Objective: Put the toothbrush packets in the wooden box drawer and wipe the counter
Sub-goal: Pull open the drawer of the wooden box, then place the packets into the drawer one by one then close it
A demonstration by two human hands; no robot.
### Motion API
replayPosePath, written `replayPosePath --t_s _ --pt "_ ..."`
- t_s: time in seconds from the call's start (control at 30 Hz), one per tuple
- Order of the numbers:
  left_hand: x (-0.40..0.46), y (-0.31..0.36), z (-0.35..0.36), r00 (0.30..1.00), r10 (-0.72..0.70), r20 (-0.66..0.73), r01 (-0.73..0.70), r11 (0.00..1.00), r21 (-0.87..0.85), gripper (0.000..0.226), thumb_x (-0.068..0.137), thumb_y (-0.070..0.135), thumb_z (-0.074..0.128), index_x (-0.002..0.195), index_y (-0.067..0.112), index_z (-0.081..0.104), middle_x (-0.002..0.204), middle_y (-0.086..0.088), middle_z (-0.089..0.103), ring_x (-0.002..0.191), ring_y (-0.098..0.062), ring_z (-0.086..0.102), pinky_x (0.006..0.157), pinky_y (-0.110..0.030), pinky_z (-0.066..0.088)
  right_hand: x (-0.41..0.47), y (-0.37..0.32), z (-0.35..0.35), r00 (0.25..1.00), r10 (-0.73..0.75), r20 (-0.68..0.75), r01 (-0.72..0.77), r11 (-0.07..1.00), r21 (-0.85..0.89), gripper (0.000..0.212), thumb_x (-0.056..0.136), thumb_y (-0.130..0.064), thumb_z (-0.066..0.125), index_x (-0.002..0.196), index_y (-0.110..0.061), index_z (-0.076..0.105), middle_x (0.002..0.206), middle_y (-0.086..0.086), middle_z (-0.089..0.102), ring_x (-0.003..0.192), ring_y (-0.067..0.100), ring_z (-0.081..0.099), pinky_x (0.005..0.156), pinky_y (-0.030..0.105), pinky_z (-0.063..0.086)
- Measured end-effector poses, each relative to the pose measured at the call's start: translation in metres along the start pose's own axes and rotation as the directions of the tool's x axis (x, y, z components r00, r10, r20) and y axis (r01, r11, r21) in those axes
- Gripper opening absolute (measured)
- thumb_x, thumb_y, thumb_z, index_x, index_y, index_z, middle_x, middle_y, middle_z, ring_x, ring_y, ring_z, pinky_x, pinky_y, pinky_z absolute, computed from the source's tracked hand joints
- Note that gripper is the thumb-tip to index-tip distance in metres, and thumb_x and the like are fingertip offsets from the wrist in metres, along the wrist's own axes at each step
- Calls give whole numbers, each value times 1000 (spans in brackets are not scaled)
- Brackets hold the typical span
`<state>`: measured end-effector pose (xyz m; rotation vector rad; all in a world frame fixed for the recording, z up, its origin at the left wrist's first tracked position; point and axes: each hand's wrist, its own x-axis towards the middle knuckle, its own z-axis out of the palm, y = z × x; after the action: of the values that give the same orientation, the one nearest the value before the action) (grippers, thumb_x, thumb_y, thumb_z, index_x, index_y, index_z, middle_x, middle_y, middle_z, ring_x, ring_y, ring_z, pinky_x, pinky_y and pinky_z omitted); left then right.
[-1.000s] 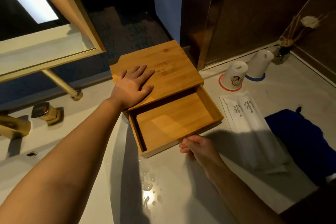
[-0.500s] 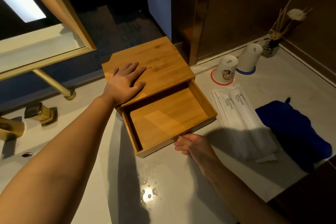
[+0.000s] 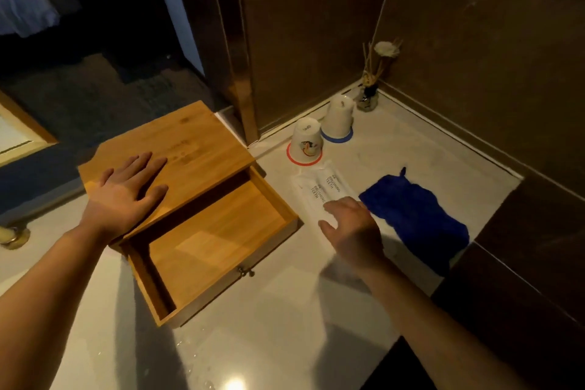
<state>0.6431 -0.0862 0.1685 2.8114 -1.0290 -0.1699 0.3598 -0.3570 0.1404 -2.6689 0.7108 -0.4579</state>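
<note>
A wooden box (image 3: 190, 149) sits on the white counter (image 3: 285, 326) with its drawer (image 3: 215, 247) pulled out and empty; a small metal knob (image 3: 246, 271) shows on the drawer front. My left hand (image 3: 126, 193) lies flat on the box lid, fingers spread. Two white toothbrush packets (image 3: 323, 190) marked "BRUSHING TEETH" lie side by side right of the drawer. My right hand (image 3: 351, 228) hovers over their near ends with fingers apart, holding nothing. A blue cloth (image 3: 418, 215) lies right of the packets.
Two upturned white cups (image 3: 305, 142) (image 3: 338, 117) stand on coasters behind the packets. A reed diffuser (image 3: 368, 95) occupies the back corner against dark walls. Water drops (image 3: 205, 374) glisten on the near counter. A brass fitting (image 3: 14, 236) shows at the far left.
My right hand has left the drawer front and moved right, over the toothbrush packets. The view has swung right. My left hand stays on the lid.
</note>
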Motion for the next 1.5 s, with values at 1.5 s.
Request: replayPosePath --t_s 1.5 --pt "-2 17 -1 998 14 -59 -14 1000 -12 72 79 66 14 145 38 20 158 2 18 146 -20 14 116 -49 9 44 -156 -15 554 -832 -34 831 550 84 6 81 -16 66 83 -11 64 82 7 69 72 19 62 51 29 52"
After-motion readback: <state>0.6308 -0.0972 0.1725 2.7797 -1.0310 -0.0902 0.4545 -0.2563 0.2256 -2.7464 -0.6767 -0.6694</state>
